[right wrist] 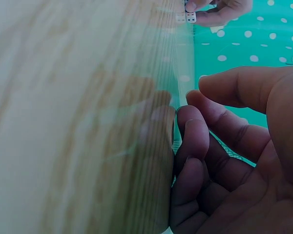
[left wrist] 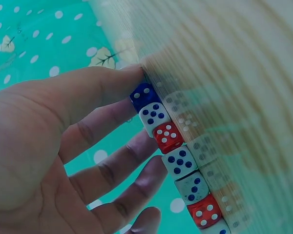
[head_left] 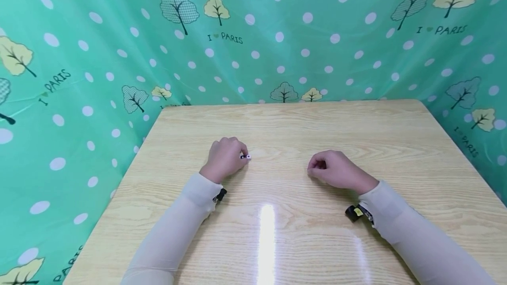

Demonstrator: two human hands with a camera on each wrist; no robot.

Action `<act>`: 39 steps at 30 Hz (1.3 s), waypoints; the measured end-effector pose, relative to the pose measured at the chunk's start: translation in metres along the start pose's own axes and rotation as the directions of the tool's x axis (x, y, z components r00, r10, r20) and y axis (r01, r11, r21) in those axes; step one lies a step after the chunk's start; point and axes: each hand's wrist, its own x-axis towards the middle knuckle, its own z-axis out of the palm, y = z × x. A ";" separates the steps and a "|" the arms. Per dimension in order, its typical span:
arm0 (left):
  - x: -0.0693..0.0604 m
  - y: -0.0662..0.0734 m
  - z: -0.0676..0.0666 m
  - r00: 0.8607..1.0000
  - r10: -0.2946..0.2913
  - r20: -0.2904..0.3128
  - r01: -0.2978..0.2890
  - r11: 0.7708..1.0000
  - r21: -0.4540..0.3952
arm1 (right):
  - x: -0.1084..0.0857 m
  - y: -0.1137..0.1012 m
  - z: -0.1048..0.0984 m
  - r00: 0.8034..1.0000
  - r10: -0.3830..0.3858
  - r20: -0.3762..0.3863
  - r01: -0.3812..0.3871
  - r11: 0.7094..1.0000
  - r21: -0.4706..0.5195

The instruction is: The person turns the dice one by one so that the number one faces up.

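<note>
My left hand (head_left: pixel 225 157) rests over a row of dice at the left middle of the wooden table. In the left wrist view its thumb tip touches a blue die (left wrist: pixel 141 95) at the row's end, with the index finger behind that die. Below it in that view line up a white die (left wrist: pixel 154 114), a red die (left wrist: pixel 168 136) and several more white and red ones. A small part of a white die (head_left: pixel 248 157) shows beside the thumb in the head view. My right hand (head_left: pixel 336 168) rests on the table with fingers loosely curled, holding nothing visible.
The light wooden table (head_left: pixel 309 241) has a bright glare strip in front. A green dotted curtain (head_left: pixel 253 56) with tree prints hangs behind and along both sides. Black wrist cameras sit under both sleeves, the right one (head_left: pixel 354 213) close to the tabletop.
</note>
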 end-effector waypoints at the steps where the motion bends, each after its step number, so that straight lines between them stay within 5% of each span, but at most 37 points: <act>1: 0.000 0.000 0.001 1.000 -0.001 0.003 0.001 1.000 -0.002 | 0.000 0.000 0.000 1.000 0.002 0.003 -0.002 1.000 0.002; 39: -0.001 0.007 0.005 0.999 -0.006 0.036 0.009 0.998 -0.067 | -0.004 0.006 0.000 0.999 0.031 0.008 -0.031 0.999 0.016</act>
